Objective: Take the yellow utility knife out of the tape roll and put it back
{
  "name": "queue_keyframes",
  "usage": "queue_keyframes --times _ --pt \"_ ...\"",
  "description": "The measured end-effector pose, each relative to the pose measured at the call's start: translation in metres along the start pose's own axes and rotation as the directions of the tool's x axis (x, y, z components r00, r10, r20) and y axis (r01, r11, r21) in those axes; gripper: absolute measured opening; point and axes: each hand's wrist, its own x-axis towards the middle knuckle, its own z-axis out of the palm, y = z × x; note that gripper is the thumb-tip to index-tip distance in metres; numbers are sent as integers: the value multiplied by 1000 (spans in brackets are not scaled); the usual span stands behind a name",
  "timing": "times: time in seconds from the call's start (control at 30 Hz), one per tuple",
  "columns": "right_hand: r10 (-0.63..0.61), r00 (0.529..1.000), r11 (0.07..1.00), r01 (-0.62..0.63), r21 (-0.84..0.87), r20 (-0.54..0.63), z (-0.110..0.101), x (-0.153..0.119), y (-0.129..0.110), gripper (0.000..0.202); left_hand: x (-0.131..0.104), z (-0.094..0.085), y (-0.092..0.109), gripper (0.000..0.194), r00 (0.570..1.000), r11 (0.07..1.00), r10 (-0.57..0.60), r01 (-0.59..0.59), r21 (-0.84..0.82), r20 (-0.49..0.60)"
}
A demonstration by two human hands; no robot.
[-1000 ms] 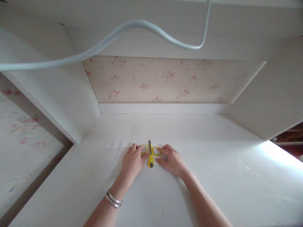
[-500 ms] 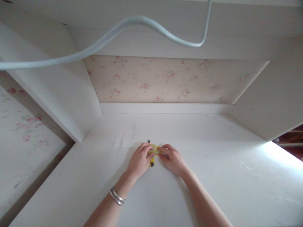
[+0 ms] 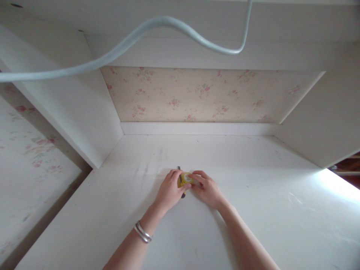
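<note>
While left hand [image 3: 170, 188] and right hand [image 3: 207, 189] hold yellow tape [image 3: 183, 178] – fingers narrow on it – utility knife [image 3: 183, 195] lies partly covered, mid-tabletop [image 3: 180, 232], well off back edge.

Yellow-black utility knife [image 3: 183, 195] lying lengthwise on white surface [image 3: 194, 225], mostly hidden; yellow ring [image 3: 186, 181], pale-centred, close beside.

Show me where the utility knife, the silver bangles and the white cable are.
Utility knife [image 3: 183, 195]: head view, on its dark handle end.
Silver bangles [image 3: 141, 235]: head view, on the lower band.
White cable [image 3: 165, 21]: head view, on its upper bend.
</note>
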Motion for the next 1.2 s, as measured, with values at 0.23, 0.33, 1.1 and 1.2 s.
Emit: queue_keyframes --times 0.23,0.33,1.1,1.2 --pt "-83 995 996 81 -36 -48 3 2 2 22 -4 -3 -9 24 995 985 -73 83 153 -72" --pt "-53 995 999 53 6 -83 5 3 4 19 -4 -1 -6 25 995 974 -76 87 208 -60" --pt "-63 997 985 67 -158 33 -1 0 -6 17 -5 -4 -1 22 996 960 -87 81 268 9" --pt "-65 997 981 70 -180 30 0 -1 -7 16 -5 -4 -1 22 996 960 -88 82 266 11"
